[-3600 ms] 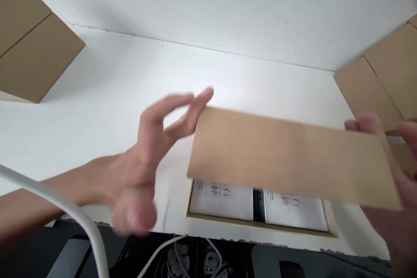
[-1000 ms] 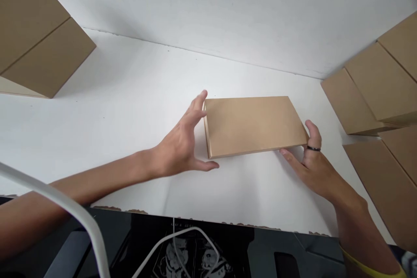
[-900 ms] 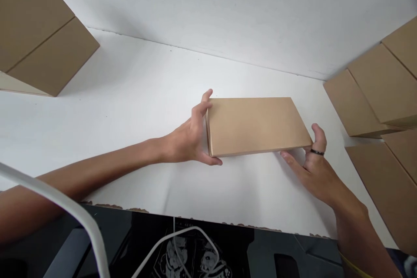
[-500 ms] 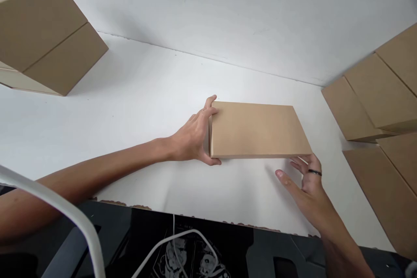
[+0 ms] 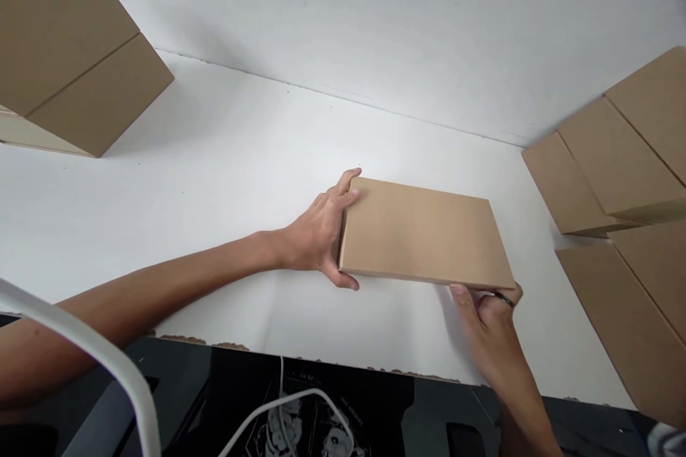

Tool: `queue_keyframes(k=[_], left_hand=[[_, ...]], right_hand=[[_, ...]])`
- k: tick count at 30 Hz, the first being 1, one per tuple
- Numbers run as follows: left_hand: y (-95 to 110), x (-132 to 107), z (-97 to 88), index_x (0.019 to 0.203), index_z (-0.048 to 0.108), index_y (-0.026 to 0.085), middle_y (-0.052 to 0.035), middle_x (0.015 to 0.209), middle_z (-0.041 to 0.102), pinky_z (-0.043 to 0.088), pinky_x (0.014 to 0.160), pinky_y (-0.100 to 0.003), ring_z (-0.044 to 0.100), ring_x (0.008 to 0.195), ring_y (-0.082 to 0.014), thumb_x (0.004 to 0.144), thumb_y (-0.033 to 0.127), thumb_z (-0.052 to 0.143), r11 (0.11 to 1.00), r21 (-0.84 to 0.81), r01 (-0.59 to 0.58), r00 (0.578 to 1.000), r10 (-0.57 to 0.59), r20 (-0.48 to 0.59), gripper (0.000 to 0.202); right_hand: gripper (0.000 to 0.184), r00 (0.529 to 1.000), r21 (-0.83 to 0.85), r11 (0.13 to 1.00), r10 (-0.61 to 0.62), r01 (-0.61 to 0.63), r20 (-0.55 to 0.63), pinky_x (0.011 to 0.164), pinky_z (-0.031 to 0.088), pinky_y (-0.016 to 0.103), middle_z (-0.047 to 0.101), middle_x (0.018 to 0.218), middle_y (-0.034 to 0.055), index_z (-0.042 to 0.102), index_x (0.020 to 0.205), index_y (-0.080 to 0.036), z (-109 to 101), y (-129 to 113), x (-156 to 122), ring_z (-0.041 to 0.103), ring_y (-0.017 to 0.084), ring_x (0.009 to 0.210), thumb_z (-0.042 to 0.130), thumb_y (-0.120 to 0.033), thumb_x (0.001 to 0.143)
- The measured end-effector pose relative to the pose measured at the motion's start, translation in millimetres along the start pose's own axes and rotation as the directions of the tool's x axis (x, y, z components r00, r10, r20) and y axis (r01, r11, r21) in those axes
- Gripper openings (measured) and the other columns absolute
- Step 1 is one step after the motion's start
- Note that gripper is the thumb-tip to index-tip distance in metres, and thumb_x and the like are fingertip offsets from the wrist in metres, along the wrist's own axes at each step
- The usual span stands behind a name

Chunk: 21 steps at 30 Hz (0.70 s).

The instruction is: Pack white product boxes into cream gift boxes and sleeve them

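Note:
A flat brown cardboard box (image 5: 426,234) is held between my two hands above the white table surface (image 5: 230,186), tilted down a little at its right end. My left hand (image 5: 319,232) grips its left end, fingers over the far corner and thumb along the near edge. At the near right corner, my right hand (image 5: 490,318) has its thumb against the near side and its other fingers underneath, mostly hidden by the box. A dark ring shows on one of its fingers.
Stacked brown boxes (image 5: 80,64) stand at the far left. More brown boxes (image 5: 622,157) are piled at the right. A white wall (image 5: 348,28) rises behind the table. White cables (image 5: 107,343) hang in front of the table's rough near edge.
The box's right end has come down and nearer to me. My right hand has moved left and closed on the near right corner; the left hand keeps its grip.

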<state>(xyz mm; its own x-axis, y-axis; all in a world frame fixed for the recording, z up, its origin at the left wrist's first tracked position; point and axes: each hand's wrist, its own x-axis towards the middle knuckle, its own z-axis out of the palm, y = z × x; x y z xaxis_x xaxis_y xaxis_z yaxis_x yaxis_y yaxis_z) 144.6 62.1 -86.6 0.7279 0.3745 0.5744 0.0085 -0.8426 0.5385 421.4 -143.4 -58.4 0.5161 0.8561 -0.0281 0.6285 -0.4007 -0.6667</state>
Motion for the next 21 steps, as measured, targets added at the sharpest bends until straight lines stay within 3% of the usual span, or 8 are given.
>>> queue_keyframes(k=[3,9,15,18,21], left_hand=[[-1,-2,1.2,0.164,-0.004,0.035,-0.0266,0.168,-0.002,0.041,0.107,-0.081,0.010,0.155,-0.0557,0.047,0.081,0.091,1.000,0.014,0.008,1.000,-0.008,0.002,0.157],[3,-6,4.7,0.162,-0.004,0.036,-0.0250,0.169,-0.009,0.036,0.111,-0.081,0.001,0.157,-0.0569,0.043,0.080,0.092,0.999,0.031,0.030,0.999,-0.029,-0.033,0.159],[9,-7,0.1,0.160,-0.001,0.032,-0.0277,0.154,0.024,0.037,0.101,-0.087,0.031,0.141,-0.0581,0.050,0.072,0.091,0.995,0.060,0.081,0.996,-0.082,0.018,0.149],[14,-3,-7.0,0.159,0.002,0.030,-0.0267,0.150,0.026,0.038,0.102,-0.087,0.029,0.142,-0.0580,0.054,0.061,0.093,0.995,0.042,0.086,0.995,-0.088,0.049,0.143],[16,1,-12.9,0.160,0.001,0.033,-0.0242,0.150,0.024,0.047,0.104,-0.079,0.027,0.144,-0.0537,0.056,0.052,0.094,0.997,0.001,0.081,0.992,-0.080,0.093,0.140]], right_hand=[[0.074,0.997,-0.086,0.994,-0.057,0.060,0.043,0.130,0.015,0.056,0.042,0.126,0.0155,0.053,0.136,-0.012,-3,1,-2,0.029,0.034,0.143,0.042,-0.073,0.096],[0.080,0.996,-0.111,0.990,-0.091,0.092,0.015,0.130,0.016,0.059,0.046,0.128,0.0186,0.054,0.138,-0.008,-3,2,-2,0.024,0.036,0.146,0.043,-0.075,0.095],[0.086,0.998,-0.175,0.984,-0.048,0.042,-0.034,0.126,0.022,0.064,0.042,0.133,0.0214,0.053,0.141,-0.009,-2,1,-1,0.027,0.041,0.145,0.045,-0.079,0.091],[0.097,0.998,-0.208,0.978,-0.030,0.020,-0.048,0.123,0.021,0.069,0.044,0.133,0.0222,0.048,0.145,-0.008,1,2,2,0.032,0.044,0.142,0.043,-0.086,0.087],[0.096,0.999,-0.180,0.984,-0.023,0.015,-0.045,0.121,0.023,0.067,0.047,0.131,0.0200,0.044,0.147,-0.012,2,3,2,0.033,0.043,0.141,0.044,-0.087,0.086]])
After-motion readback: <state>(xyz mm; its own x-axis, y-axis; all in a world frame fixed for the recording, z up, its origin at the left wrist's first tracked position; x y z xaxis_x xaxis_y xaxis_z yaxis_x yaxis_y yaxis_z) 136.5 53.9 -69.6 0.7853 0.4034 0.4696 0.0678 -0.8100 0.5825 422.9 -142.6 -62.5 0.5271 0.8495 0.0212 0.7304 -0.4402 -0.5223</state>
